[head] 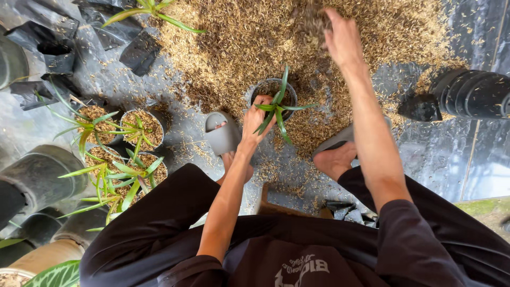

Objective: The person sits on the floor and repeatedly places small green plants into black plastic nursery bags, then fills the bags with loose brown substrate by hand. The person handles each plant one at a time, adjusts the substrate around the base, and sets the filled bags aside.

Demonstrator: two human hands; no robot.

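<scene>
A small green seedling [276,109] is held upright by the left hand [256,118], fingers closed round its base, inside a black grow bag [273,90] on the floor. The right hand [342,40] is pressed loosely cupped into the heap of rice husk [249,37] (whether husk is gripped cannot be told). Filled bags with seedlings [125,143] are seen at left, grey slippers [220,133] beside

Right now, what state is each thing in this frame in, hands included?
Left hand: grip closed on the small green seedling's base.
Small green seedling: upright in its bag.
Black plastic nursery bag: open, partly filled.
Right hand: fingers curled into the pile, grabbing husk.
Loose brown rice-husk pile: spread over the ground sheet.
Three filled bags with seedlings: standing, planted.
Grey slippers: worn.
</scene>
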